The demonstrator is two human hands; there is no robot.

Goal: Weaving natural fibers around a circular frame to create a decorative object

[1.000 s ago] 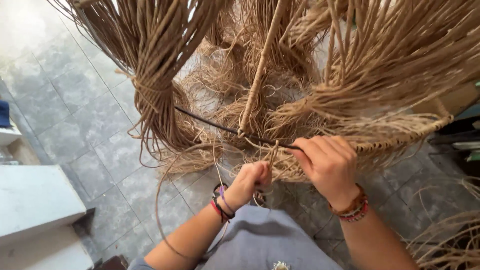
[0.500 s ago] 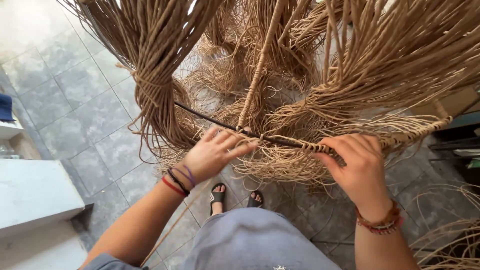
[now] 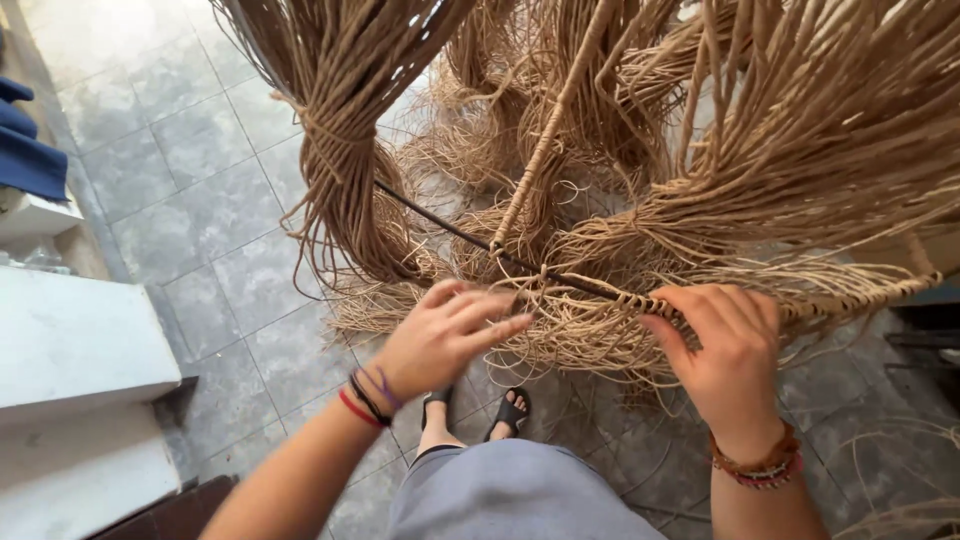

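Rattan strands (image 3: 585, 330): left hand (image 3: 440, 335) fingers spread, right hand (image 3: 725, 345) pinching.

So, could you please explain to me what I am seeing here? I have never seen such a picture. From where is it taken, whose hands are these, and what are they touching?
The picture comes from a camera worn on a person's head, looking down, so both hands belong to that person. The left hand, with red and dark bands at the wrist, lies open with its fingers stretched over loose tan straw-like fibre strands. The right hand, wearing a beaded bracelet, is closed around the wrapped part of a thin dark rod, where fibre is wound around it. Thick tied bundles of the same tan fibre hang above. Below lies a grey tiled floor, and the person's feet in black sandals show between the arms. A white step stands at the left.
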